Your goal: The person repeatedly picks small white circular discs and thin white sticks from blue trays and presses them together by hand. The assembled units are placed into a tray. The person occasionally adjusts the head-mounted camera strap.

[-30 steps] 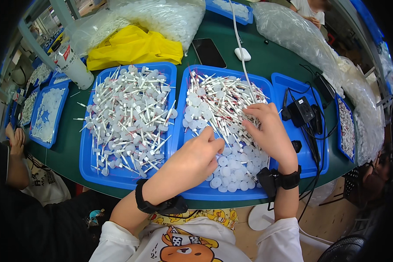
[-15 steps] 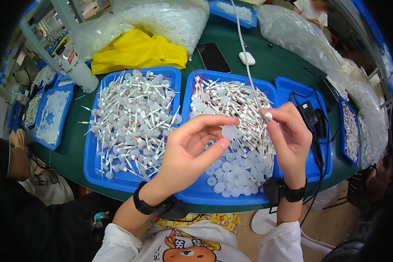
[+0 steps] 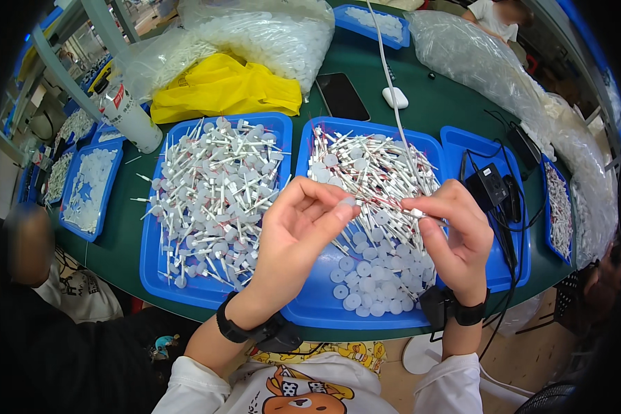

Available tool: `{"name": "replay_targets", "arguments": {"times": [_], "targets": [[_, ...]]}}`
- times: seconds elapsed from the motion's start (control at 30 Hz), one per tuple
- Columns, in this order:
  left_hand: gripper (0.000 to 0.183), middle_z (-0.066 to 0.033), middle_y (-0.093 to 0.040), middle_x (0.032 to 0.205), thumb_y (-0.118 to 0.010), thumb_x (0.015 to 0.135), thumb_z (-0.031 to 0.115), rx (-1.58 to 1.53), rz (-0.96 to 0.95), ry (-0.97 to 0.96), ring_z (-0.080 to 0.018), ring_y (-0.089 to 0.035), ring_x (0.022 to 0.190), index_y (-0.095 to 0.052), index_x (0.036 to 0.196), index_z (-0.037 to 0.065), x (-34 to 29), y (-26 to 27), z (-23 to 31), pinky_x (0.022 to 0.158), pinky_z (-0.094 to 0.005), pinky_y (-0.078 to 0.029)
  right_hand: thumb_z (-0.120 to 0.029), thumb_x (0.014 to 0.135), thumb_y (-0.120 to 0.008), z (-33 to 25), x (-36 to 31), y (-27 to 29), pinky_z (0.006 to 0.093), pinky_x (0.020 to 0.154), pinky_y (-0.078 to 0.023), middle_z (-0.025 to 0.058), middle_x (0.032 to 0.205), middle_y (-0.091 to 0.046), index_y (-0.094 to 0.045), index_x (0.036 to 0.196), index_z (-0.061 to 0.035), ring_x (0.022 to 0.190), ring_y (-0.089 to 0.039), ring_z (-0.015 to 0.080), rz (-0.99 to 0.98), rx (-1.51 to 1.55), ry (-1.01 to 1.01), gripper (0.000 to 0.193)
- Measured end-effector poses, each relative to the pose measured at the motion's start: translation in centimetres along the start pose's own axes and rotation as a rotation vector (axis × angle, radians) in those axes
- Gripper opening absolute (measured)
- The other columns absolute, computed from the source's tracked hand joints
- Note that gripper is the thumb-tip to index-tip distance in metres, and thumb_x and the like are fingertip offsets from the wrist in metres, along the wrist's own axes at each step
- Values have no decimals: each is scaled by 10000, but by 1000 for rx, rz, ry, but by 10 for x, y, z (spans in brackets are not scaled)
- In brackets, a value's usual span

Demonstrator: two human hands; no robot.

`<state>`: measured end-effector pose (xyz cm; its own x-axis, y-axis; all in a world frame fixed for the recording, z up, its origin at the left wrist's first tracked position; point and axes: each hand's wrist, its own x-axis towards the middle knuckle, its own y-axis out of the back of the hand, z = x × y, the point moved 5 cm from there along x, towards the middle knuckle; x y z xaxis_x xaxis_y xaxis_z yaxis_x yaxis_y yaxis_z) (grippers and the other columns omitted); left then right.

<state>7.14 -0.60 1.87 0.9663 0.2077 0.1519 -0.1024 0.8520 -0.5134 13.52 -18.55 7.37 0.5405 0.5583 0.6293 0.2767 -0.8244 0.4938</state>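
A: Both hands are up over the middle blue tray (image 3: pixel 310 314). The left hand (image 3: pixel 300 231) has its palm turned up, fingers curled, thumb and forefinger pinching a small pale disc (image 3: pixel 348 202).

B: And the right hand (image 3: pixel 455 238) faces it, fingertips closed on a thin white stick (image 3: pixel 417 213), its tip pointing at that disc. The two pieces sit just apart.

A: Go far left of the left hand: two small blue trays (image 3: pixel 90 186) of white pieces at the table edge, beside another person's sleeve.

B: Above those, a white bottle (image 3: pixel 127 117) lying tilted, with a red and white label band near its top.

A: Just left of the left hand, a big blue tray (image 3: pixel 186 293) heaped with assembled white sticks with round caps.

B: Beyond it, a crumpled yellow bag (image 3: pixel 221 86), and behind that a clear plastic sack (image 3: pixel 269 34) full of white parts.

A: Under the hands, loose sticks fill the far half of the middle tray and flat discs the near half.

B: Past the hands, a dark phone (image 3: pixel 341 96) lies flat, with a white cable (image 3: pixel 386 69) running beside it.

A: Right of the right hand, a blue tray (image 3: pixel 521 269) holds a black adapter (image 3: pixel 486 186) and cords.

B: Further right, a long clear bag (image 3: pixel 490 62) stretches along the table edge.
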Motion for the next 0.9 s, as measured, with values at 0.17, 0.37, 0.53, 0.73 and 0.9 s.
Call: {"name": "replay_targets", "arguments": {"times": [0.17,0.37,0.53,0.73,0.9], "targets": [[161,-85,-574,1038,-564,979,201,-79,-62,99,-163,-537,984,-484,915,76,0,0,-7,939,-347,-420,70,755,-647,-1,0,-2,268,540,-383,40,715,-559,-742,1029,-28,625,-501,140,-37,14,-3,306],[192,-68,-569,1034,-580,978,238,-212,-128,202,-146,-495,969,-468,887,112,0,-4,-7,916,-323,-398,69,740,-662,-1,0,-6,273,537,-386,34,696,-543,-746,1012,-43,622,-507,148,-68,8,11,306],[193,-68,-564,1041,-607,965,224,-179,-108,209,-145,-487,951,-471,892,107,-2,-5,-8,887,-325,-396,71,733,-665,-3,0,-8,280,534,-386,39,697,-536,-744,1005,-43,620,-509,159,-95,10,-2,306],[144,-57,-552,1062,-637,930,108,-117,-160,192,-132,-515,973,-498,951,76,-2,-4,-10,887,-286,-417,70,722,-671,-1,0,-8,283,535,-381,37,696,-522,-746,999,-46,620,-504,164,-86,-33,-1,309],[249,-29,-545,1059,-668,898,-16,-10,-54,93,-92,-552,1011,-537,1108,17,1,-7,-4,888,-243,-468,68,680,-688,-4,2,-8,294,566,-376,23,698,-493,-757,992,-75,641,-493,169,-91,-123,65,350]]}}
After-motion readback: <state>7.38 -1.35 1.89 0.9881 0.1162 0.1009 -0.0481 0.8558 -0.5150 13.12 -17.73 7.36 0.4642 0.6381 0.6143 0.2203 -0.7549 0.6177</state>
